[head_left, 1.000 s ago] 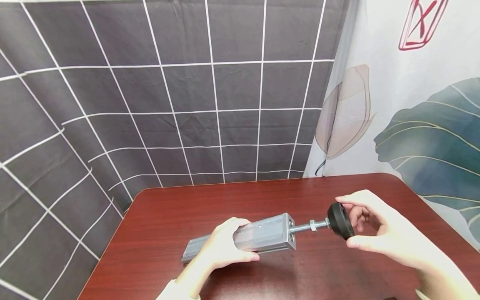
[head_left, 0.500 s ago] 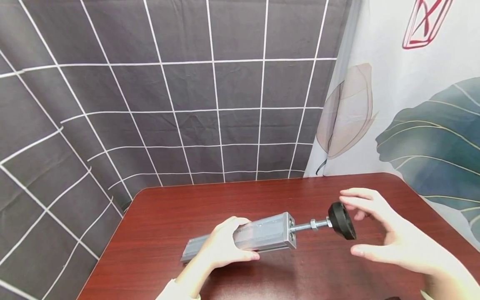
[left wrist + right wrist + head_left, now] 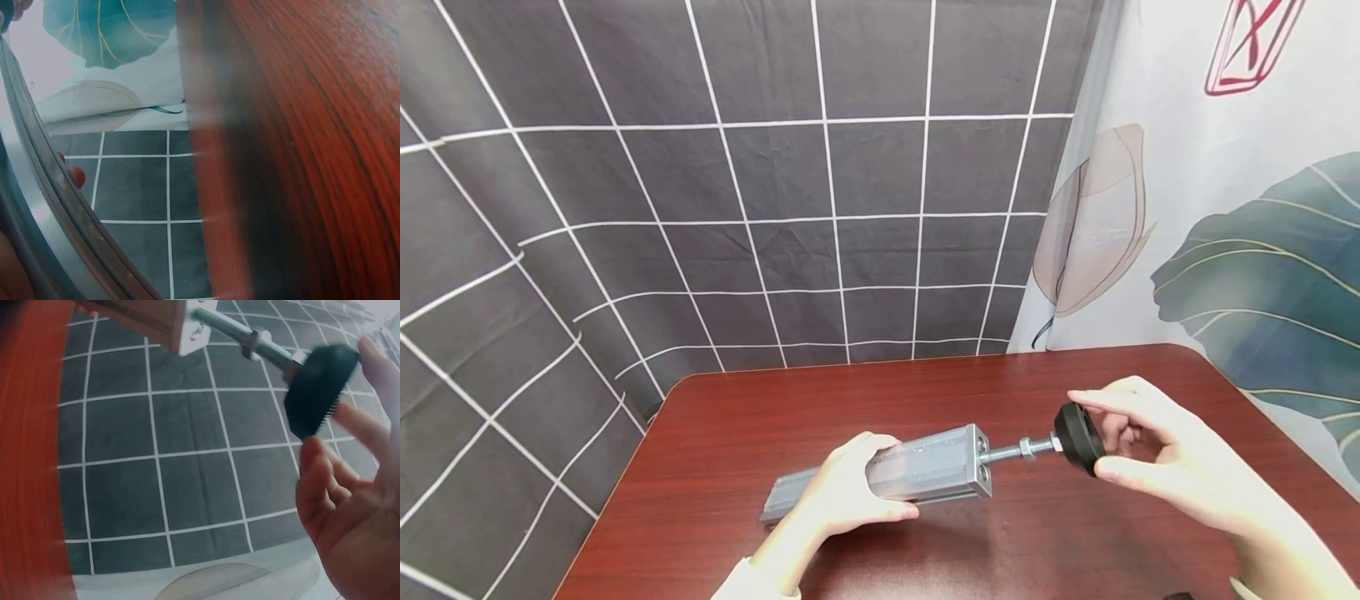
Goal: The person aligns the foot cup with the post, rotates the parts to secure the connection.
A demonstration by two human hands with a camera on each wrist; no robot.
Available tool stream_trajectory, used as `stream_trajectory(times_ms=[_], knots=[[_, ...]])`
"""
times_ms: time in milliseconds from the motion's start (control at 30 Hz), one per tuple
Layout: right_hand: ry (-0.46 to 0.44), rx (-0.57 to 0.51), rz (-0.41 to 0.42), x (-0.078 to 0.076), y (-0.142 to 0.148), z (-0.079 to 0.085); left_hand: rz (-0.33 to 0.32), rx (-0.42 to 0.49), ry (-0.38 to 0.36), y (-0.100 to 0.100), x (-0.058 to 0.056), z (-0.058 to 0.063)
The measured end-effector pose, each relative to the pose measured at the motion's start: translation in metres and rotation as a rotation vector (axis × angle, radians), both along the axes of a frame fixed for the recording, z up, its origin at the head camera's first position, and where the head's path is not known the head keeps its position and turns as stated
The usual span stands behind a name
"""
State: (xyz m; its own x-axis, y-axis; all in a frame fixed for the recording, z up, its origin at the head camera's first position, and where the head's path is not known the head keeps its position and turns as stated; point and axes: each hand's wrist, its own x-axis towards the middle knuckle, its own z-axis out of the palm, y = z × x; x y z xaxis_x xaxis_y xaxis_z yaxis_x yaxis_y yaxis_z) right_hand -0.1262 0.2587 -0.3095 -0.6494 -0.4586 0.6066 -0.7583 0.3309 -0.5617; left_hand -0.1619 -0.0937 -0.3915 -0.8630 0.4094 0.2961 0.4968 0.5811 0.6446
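Note:
My left hand (image 3: 846,492) grips a grey aluminum profile (image 3: 932,462) around its middle, fingers over the top and thumb along the near side. The profile lies at a slant, its right end raised over the table. From its end plate sticks a threaded rod (image 3: 1002,455) with a hex nut (image 3: 1026,448) partway along. A black leveling foot (image 3: 1077,440) sits at the rod's outer end. My right hand (image 3: 1172,458) pinches this foot by its rim, thumb below and index finger above. In the right wrist view, the foot (image 3: 322,387) shows a ribbed underside between the fingertips.
The reddish-brown wooden table (image 3: 760,417) stretches under both hands. Behind it hangs a dark grey curtain (image 3: 775,183) with white grid lines, and a white leaf-print curtain (image 3: 1180,150) at the right. A small dark thing (image 3: 1178,596) shows at the bottom edge.
Half a second ago the right hand's fingers were spread apart from the foot; now they have closed back onto its rim. The left hand and profile stay in place.

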Motion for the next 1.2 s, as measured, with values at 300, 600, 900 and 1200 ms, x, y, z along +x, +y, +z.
stream_trajectory(times_ms=[300, 600, 900, 1200], knots=[[0.105, 0.015, 0.038, -0.001, 0.004, 0.000, -0.002, 0.013, 0.010, 0.001, 0.000, 0.000], [0.046, -0.004, 0.201, -0.002, 0.010, 0.000, 0.002, 0.002, 0.010, 0.000, 0.000, 0.000], [-0.076, -0.010, -0.127, -0.003, -0.007, -0.007, 0.021, 0.000, 0.002, -0.001, 0.000, -0.004], [0.067, 0.019, 0.052, -0.005, 0.007, -0.004, 0.009, 0.001, 0.013, 0.000, 0.000, -0.002]])
